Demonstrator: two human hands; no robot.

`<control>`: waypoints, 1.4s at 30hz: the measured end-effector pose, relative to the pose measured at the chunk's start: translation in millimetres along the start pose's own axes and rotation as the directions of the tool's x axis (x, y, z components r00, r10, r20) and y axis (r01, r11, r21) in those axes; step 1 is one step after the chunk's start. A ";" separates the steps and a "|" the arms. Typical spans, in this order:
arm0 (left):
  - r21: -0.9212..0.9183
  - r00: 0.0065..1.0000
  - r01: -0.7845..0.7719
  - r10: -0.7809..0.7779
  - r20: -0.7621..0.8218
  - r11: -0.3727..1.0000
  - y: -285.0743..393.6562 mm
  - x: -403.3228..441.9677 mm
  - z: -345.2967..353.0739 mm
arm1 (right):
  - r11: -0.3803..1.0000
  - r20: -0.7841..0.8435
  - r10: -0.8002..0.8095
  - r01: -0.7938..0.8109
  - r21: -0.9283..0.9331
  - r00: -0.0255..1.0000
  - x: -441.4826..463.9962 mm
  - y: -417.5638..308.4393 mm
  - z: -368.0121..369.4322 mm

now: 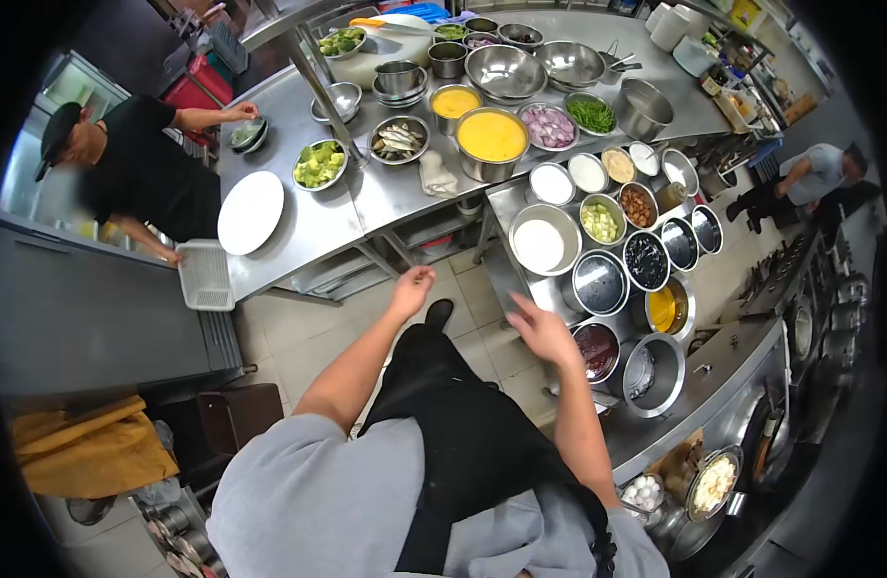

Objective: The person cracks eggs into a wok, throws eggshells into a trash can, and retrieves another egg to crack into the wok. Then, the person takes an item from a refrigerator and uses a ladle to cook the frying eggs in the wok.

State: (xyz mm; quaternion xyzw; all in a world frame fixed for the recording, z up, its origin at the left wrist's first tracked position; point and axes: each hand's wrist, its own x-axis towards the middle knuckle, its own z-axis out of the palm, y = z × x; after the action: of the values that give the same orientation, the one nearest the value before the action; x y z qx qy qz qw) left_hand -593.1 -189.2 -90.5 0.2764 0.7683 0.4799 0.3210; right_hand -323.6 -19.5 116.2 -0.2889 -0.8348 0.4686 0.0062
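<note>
My left hand (414,286) hangs in the air over the tiled floor, its fingers loosely curled and nothing visible in them. My right hand (543,328) is slightly blurred, fingers apart and holding nothing, beside the low steel counter of ingredient containers. Nearest to it are a pot of dark red sauce (596,351), a lidded-looking dark round container (600,282) and a large pot of white contents (539,245). Ahead of my left hand, a crumpled whitish cloth (438,177) lies on the steel worktable's (318,226) edge near a pot of yellow liquid (492,135).
A co-worker (126,169) at the left reaches toward bowls and holds a white plastic basket (208,275). A white oval plate (251,213) lies nearby. Another person (814,178) stands at the far right. The stove line (800,328) curves along my right; a pan of chopped white food (713,485) sits there.
</note>
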 end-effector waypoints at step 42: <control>0.384 0.903 -0.420 0.337 0.267 0.822 124.0 158.9 -107.0 | 0.641 -0.534 -0.009 -0.405 -0.652 0.845 303.1 75.9 -59.8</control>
State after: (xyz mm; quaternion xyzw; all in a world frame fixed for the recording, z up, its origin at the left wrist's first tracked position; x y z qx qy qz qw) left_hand -761.7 -84.7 22.4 0.5318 0.7511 0.3235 0.2200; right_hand -523.1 204.9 11.1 -0.4677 -0.8827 -0.0056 0.0457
